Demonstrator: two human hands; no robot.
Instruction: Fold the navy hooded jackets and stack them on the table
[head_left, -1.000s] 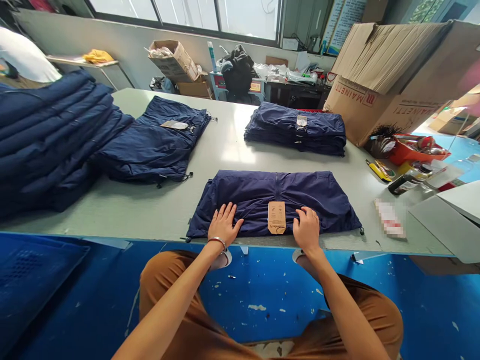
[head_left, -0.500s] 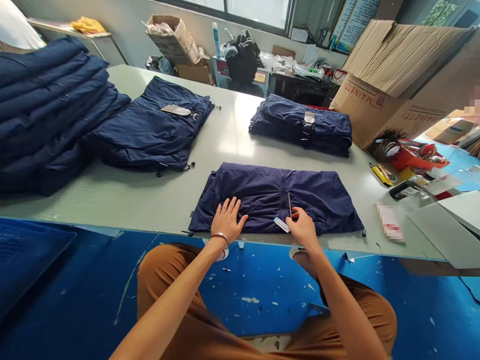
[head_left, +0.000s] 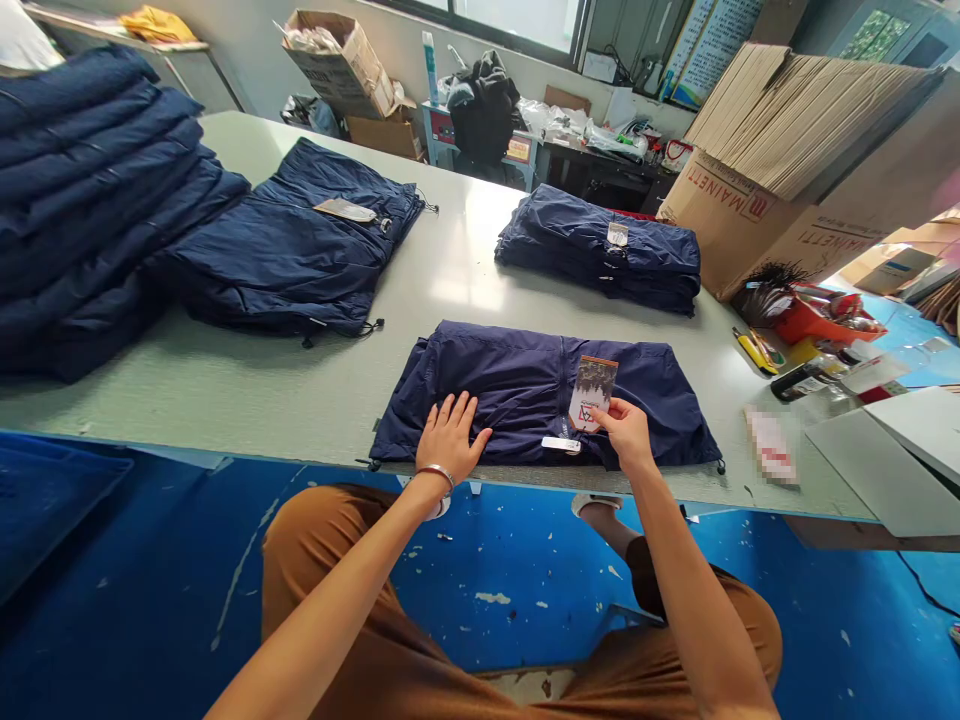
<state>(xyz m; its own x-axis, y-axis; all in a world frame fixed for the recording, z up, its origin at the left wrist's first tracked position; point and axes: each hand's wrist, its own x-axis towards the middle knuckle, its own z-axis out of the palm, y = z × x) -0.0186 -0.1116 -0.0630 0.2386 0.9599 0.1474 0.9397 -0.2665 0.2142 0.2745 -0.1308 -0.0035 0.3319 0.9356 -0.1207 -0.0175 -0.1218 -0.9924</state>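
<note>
A folded navy jacket (head_left: 502, 375) lies along the table's near edge, its zip running down the middle. My left hand (head_left: 450, 440) rests flat on the left half of it, fingers spread. Between thumb and fingers, my right hand (head_left: 624, 432) pinches a hang tag (head_left: 592, 392), printed with dark trees above and a red logo below. The tag faces up over the jacket, right of the zip. A small white label (head_left: 561, 444) lies on the cloth just below and left of it. Black cord ends show at the jacket's lower corners.
Folded navy garments form a tall stack (head_left: 82, 220) at left, with another tagged garment (head_left: 300, 250) beside it. A smaller folded pile (head_left: 600, 250) sits farther back. Cardboard boxes (head_left: 750, 215), a yellow cutter (head_left: 756, 352), bottles and a red tray (head_left: 821, 318) crowd the right.
My right hand has turned the hang tag from edge-on to face up and shifted slightly right. The small white label now lies flatter. My left hand stays on the jacket.
</note>
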